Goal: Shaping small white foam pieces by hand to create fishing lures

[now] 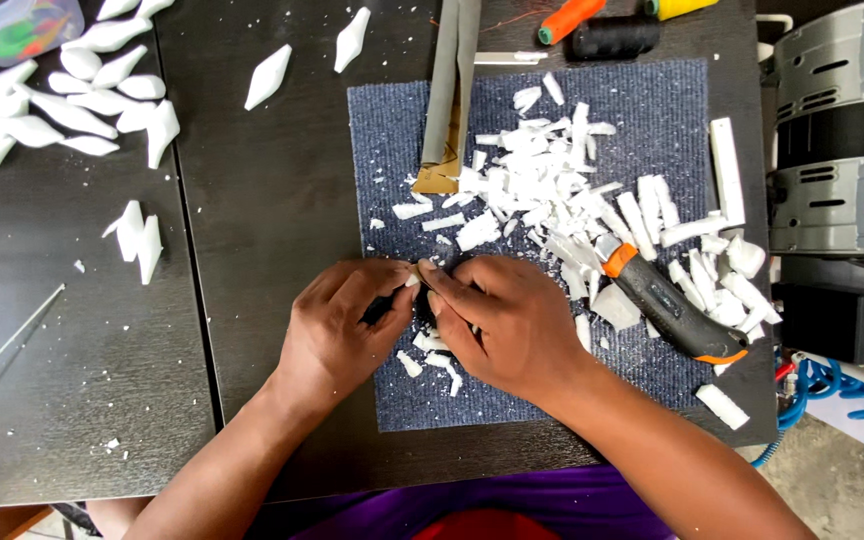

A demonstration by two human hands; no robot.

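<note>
Your left hand (337, 325) and right hand (497, 325) pinch together one small dark piece (420, 300) over the blue mat (392, 140) — so white shavings (542, 180) fall there. The utility knife (667, 310) rests beside, near your right hand.

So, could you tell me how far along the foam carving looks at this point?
Done: a batch of white pointed foam shapes lies at the table's far left. In hand: the left hand and right hand pinch one small piece together. Left: uncut white foam strips on the blue mat, beside the orange-and-black utility knife.
</note>
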